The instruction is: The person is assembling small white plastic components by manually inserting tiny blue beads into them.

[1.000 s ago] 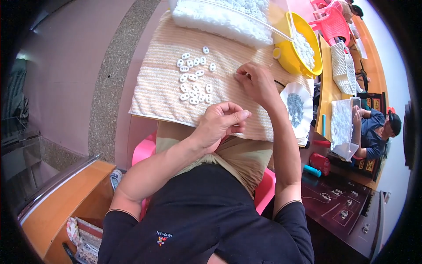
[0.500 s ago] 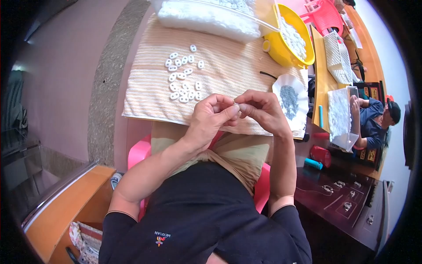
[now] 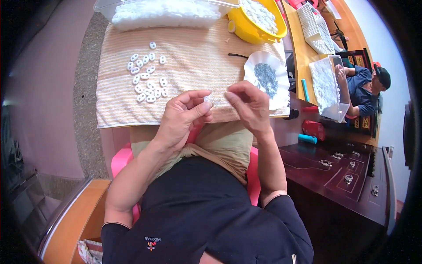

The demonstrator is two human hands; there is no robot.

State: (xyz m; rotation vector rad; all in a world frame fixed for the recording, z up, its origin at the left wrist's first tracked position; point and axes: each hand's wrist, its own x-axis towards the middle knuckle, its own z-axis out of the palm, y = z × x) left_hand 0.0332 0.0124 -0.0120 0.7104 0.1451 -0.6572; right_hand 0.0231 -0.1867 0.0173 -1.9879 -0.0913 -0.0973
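Between thumb and fingers, my left hand (image 3: 182, 116) pinches a small white plastic piece (image 3: 208, 100) above the near edge of the striped towel (image 3: 198, 57). My right hand (image 3: 251, 105) is a short way to the right, apart from it. Its thumb and forefinger are pressed together, and whatever lies between them is too small to make out. Close beyond the right hand stands a white dish with a wavy rim (image 3: 281, 83), holding a heap of small grey bits (image 3: 266, 78). Several white oval pieces with two dark spots (image 3: 150, 99) lie loosely grouped on the towel at left.
A clear bin (image 3: 167, 17) of white pieces stands at the far edge, beside a yellow basin (image 3: 246, 28) of similar pieces. A short black rod (image 3: 238, 55) lies near the dish. At right, a person (image 3: 365, 88) works over another clear bin (image 3: 327, 88).
My hands were together at the small white piece; now they are apart, with the piece in my left hand. The whole view has shifted, moving the table leftward and up in the picture.
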